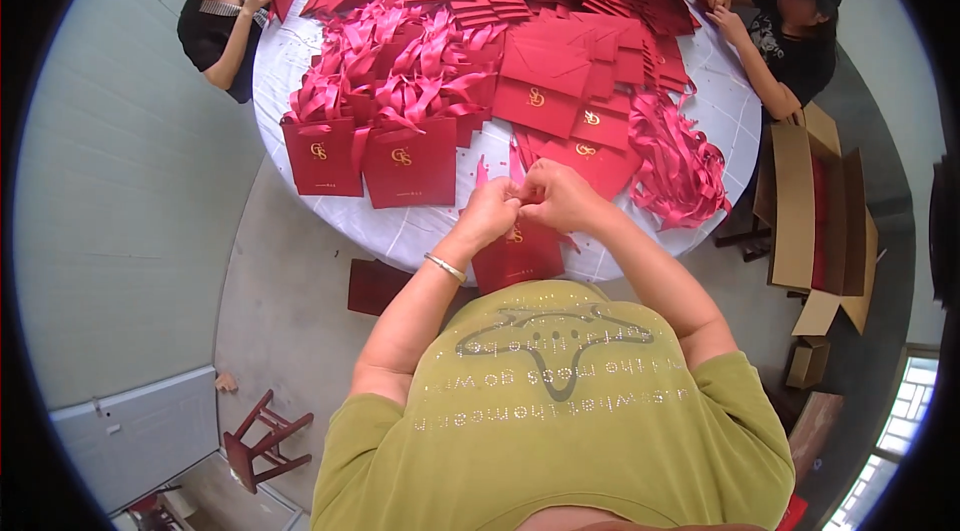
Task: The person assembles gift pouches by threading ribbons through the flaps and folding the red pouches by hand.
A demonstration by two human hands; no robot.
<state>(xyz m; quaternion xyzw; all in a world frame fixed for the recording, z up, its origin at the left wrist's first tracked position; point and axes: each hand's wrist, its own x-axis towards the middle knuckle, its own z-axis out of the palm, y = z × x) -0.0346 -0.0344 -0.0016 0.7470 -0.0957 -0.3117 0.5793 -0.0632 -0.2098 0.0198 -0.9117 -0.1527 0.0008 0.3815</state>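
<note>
My left hand (491,210) and my right hand (558,197) meet at the near edge of the table, fingers pinched together over the top of a red paper gift bag (518,256) with a gold emblem. A pink ribbon (516,163) stands up just beyond my fingertips, and they seem closed on it; the exact grip is hidden. Left of my hands stand finished-looking red bags (410,166) with pink ribbon handles. Ahead lie flat red bags without handles (545,71), fanned in overlapping stacks. A heap of loose pink ribbons (680,166) lies to the right of my right hand.
The round table wears a white cloth (350,221). One person (225,6) at the far left holds a red bag; another person (785,31) works at the far right. An open cardboard box (795,206) stands on the right, and a wooden stool (265,441) is at lower left.
</note>
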